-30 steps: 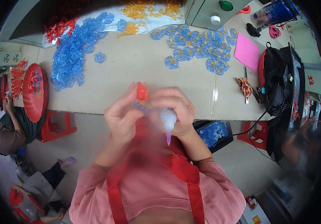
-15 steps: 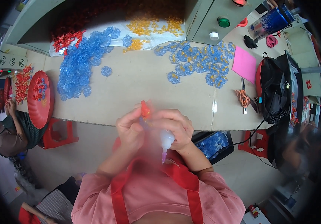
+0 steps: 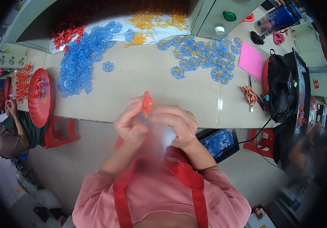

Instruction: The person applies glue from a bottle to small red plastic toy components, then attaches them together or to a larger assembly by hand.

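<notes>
My left hand is closed on a small red translucent plastic piece, which stands upright between the fingertips. Just beneath it shows a bit of blue and yellow plastic, partly hidden by the fingers. In my right hand is a whitish squeeze bottle, its narrow purplish end pointing down toward my apron and smeared by blur. The right fingertips reach toward the red piece; whether they touch it I cannot tell. Both hands are over the table's near edge.
Blue translucent flower-shaped pieces are heaped at left, near red pieces and yellow pieces. Blue-and-yellow pieces lie at right, beside a pink sheet and a black bag. A person works at far left.
The red piece is now more upright and shows more clearly above my left fingers. My right hand still holds the bottle, whose tip is more blurred. The view has shifted slightly.
</notes>
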The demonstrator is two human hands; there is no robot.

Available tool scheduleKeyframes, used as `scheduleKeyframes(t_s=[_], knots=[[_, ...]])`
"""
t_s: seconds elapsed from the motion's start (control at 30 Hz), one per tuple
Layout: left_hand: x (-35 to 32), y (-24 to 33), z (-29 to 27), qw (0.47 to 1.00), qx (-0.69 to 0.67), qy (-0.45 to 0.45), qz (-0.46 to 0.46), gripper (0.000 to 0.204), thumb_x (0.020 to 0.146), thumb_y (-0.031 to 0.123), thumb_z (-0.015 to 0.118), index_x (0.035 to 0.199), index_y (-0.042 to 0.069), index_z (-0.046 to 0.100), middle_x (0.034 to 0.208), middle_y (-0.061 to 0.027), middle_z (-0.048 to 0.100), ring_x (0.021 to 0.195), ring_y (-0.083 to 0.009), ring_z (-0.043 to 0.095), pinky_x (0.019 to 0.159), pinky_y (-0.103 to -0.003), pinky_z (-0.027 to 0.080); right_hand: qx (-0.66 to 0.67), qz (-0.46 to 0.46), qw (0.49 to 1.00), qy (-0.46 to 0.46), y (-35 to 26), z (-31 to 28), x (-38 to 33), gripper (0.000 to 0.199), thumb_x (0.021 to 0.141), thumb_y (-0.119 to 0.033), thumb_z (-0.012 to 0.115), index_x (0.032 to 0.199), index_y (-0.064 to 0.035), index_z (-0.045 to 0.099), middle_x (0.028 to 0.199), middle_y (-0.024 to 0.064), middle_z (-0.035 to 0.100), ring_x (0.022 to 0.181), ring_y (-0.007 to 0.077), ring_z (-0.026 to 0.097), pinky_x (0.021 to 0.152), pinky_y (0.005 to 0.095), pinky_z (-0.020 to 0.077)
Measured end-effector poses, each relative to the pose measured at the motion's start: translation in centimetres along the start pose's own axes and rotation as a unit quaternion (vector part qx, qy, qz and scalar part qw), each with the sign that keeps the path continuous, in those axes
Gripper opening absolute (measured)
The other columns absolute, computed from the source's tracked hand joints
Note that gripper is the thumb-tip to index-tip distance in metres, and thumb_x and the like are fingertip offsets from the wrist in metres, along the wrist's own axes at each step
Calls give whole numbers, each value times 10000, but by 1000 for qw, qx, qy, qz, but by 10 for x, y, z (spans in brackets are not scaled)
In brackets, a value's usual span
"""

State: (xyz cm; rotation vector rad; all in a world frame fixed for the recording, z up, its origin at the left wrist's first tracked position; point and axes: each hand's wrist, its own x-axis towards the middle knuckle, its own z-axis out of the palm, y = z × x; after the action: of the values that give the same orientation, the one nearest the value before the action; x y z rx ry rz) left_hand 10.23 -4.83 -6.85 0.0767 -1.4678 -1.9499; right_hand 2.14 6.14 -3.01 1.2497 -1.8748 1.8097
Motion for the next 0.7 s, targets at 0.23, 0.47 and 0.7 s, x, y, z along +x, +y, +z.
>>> scheduleKeyframes(t_s=[0.23, 0.47, 0.7], knots=[[7, 18, 4, 995, 100, -2, 3, 555, 726, 455, 715, 1047, 18, 601, 1018, -148, 627, 1012, -281, 564, 917, -408, 434, 25, 2, 999, -29, 2, -5, 0, 280, 618, -24, 718, 877, -57, 616, 892, 72, 629, 597, 143, 620, 492, 249, 473], [18, 44, 14, 982, 124, 51, -130, 124, 826, 43, 650, 895, -24, 570, 934, -148, 626, 868, -194, 609, 747, -282, 485, -22, -15, 998, -59, 0, -11, 3, 280, 608, -47, 711, 875, -49, 628, 878, 66, 616, 608, 153, 616, 497, 261, 476], [32, 50, 25, 976, 62, 87, -187, 129, 779, -83, 631, 884, -31, 576, 885, -81, 622, 803, -120, 586, 704, -256, 475, -38, -26, 996, -79, 4, -12, 6, 245, 629, -38, 684, 868, -50, 634, 875, 57, 610, 613, 148, 611, 498, 262, 479]])
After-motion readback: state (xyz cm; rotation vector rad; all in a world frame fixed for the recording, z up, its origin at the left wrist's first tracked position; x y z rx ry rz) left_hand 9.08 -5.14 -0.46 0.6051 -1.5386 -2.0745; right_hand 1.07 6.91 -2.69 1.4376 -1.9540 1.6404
